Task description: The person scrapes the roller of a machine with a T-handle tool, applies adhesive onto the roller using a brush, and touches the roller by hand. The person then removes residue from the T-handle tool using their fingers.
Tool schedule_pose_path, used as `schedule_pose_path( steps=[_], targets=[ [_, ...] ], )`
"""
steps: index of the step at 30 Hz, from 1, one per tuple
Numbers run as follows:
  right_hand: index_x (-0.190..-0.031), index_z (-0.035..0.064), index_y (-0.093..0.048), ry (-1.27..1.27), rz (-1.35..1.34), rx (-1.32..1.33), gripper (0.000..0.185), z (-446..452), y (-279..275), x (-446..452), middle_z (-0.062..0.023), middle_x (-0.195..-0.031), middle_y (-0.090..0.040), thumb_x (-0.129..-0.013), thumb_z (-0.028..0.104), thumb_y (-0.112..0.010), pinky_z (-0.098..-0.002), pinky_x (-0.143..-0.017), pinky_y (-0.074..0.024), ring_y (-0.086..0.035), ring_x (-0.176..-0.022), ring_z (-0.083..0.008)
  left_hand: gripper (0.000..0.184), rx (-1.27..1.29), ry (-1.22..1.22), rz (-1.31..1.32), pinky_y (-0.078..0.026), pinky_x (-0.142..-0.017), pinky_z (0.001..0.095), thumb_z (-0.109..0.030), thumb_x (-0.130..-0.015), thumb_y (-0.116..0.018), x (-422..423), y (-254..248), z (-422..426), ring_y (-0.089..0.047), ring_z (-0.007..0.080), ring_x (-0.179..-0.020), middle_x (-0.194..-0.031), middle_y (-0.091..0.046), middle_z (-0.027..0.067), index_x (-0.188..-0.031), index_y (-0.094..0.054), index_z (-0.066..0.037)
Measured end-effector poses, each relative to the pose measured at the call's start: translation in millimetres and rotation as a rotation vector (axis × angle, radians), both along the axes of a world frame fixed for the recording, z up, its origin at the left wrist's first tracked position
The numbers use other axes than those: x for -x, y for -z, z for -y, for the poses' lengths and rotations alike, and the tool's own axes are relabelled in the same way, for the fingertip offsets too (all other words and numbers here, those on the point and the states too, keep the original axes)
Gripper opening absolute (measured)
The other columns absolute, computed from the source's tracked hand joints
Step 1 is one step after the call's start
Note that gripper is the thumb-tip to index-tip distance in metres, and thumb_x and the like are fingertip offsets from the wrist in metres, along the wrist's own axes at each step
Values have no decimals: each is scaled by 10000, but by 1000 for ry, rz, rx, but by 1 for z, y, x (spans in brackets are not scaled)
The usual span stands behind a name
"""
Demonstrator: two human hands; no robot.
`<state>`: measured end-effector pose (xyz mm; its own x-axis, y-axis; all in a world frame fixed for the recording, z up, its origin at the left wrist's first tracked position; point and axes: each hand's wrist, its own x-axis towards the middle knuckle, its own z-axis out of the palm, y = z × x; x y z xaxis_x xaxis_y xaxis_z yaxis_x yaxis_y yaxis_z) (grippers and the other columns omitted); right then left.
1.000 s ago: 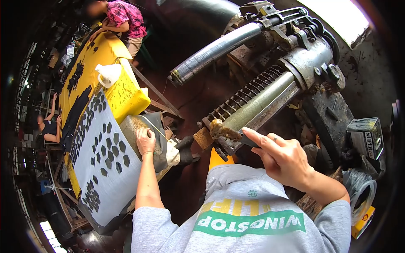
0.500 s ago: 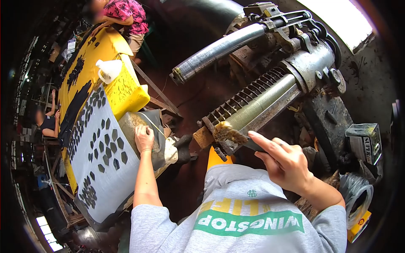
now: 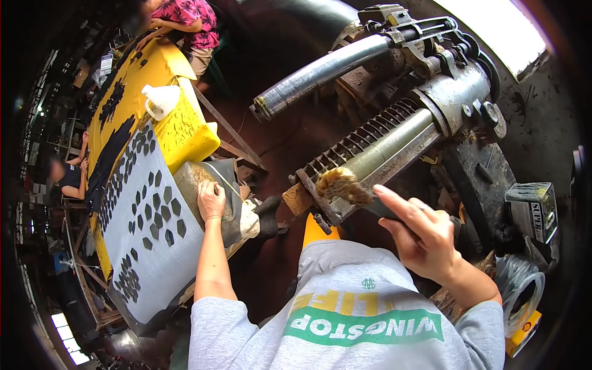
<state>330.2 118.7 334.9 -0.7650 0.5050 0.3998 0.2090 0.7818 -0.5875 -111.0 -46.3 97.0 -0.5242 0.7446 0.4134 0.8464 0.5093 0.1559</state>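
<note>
My right hand (image 3: 422, 231) is closed round the dark handle of a brush (image 3: 342, 186), its index finger stretched along it. The worn, yellowish bristles lie over the near end of a greenish roller (image 3: 388, 145) on a metal machine. My left hand (image 3: 211, 200) rests on a stained grey block (image 3: 192, 185) at the table's edge, fingers curled down; whether they pinch anything is hidden. Left of it, a grey sheet (image 3: 154, 262) carries several dark, angular pieces (image 3: 165, 213).
A white jug (image 3: 163, 100) stands on yellow sheeting (image 3: 139, 71). One person in a pink shirt (image 3: 188, 21) leans over the far end; another person (image 3: 73, 176) is at the left. A long metal roller (image 3: 320, 71) juts out above. At right are a tin (image 3: 533, 209) and a plastic bag (image 3: 518, 283).
The brush in my right hand has shifted right and slightly up along the roller's near end, its bristles more spread. My left hand stays on the block.
</note>
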Motion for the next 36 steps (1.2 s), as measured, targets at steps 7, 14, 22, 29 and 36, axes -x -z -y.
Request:
schedule_pose_path(
  steps=[7,14,22,29,36],
  targets=[
    [-1292,53,-548,-9,37,-1,593,-1,9,0,-59,-672,-541,-718,-60,-648,-299,-434,-460,-496,-477,-179,101,-21,-3,5,-460,-881,399,-89,-756,-599,1,4,-1,-561,320,-972,-912,-612,153,-795,-634,-2],
    [-1234,21,-577,-6,81,-70,568,5,-1,0,-100,-858,-621,-683,-104,-642,-286,-437,-457,-508,-498,-180,96,-19,1,4,-459,-875,397,-88,-753,-601,0,1,-1,-560,321,-958,-901,-608,152,-789,-627,-3],
    [-1315,98,-543,14,142,-29,634,5,6,-1,-62,-638,-503,-711,-67,-641,-312,-440,-460,-505,-485,-186,89,-17,1,-6,-460,-875,395,-84,-753,-599,-1,0,-1,-562,314,-955,-892,-609,146,-790,-627,-7],
    [-1238,-30,-550,57,-153,392,511,-5,-7,0,-199,-1151,-629,-747,-75,-686,-313,-913,-478,-643,-1044,-280,81,-31,-5,5,-466,-859,391,-80,-757,-592,-4,-3,-2,-559,310,-937,-871,-600,142,-776,-617,-6],
    [-1259,-36,-537,-9,52,235,449,4,-11,0,-164,-882,-594,-821,-28,-636,-323,-704,-492,-592,-750,-279,81,-25,-7,-7,-469,-859,389,-79,-753,-591,-1,1,0,-558,308,-946,-879,-600,146,-775,-606,-2]
  ],
)
